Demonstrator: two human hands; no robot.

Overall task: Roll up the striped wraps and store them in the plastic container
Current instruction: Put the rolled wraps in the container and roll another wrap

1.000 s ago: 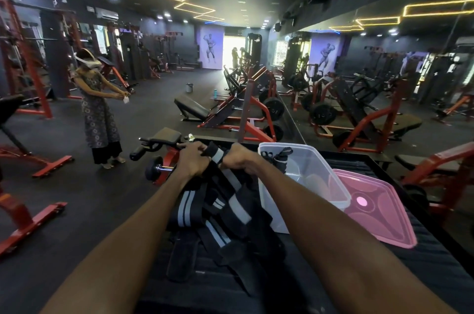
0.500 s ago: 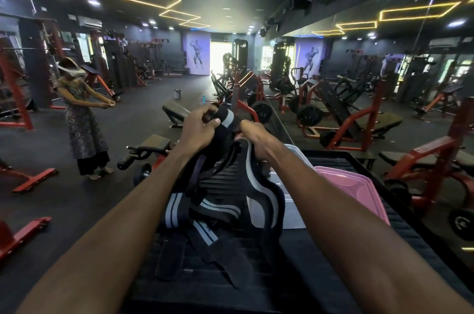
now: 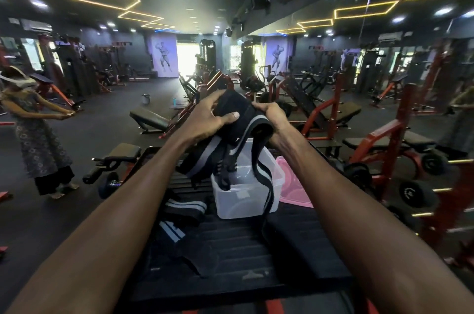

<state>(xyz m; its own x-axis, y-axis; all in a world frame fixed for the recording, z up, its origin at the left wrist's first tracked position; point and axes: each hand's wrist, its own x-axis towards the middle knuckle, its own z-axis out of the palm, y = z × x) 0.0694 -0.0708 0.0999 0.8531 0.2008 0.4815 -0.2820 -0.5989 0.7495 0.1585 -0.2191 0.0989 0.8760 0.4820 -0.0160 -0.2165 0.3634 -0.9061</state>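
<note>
A black wrap with grey and white stripes (image 3: 232, 119) is held up in the air by both hands. My left hand (image 3: 209, 119) grips its upper left part, thumb across the front. My right hand (image 3: 272, 119) grips its right side. Long tails of the wrap (image 3: 265, 180) hang down over the clear plastic container (image 3: 246, 201), which stands open on the black ribbed mat (image 3: 243, 257). More striped wraps (image 3: 183, 207) lie on the mat left of the container.
A pink lid (image 3: 293, 189) lies to the right of the container. A person in a headset (image 3: 36, 131) stands at the far left. Red and black gym machines (image 3: 384, 149) and benches surround the mat, with a dumbbell (image 3: 107, 180) to its left.
Both hands have lifted the wrap from the pile on the mat to chest height. Its tails now dangle over the container. The view has tilted upward.
</note>
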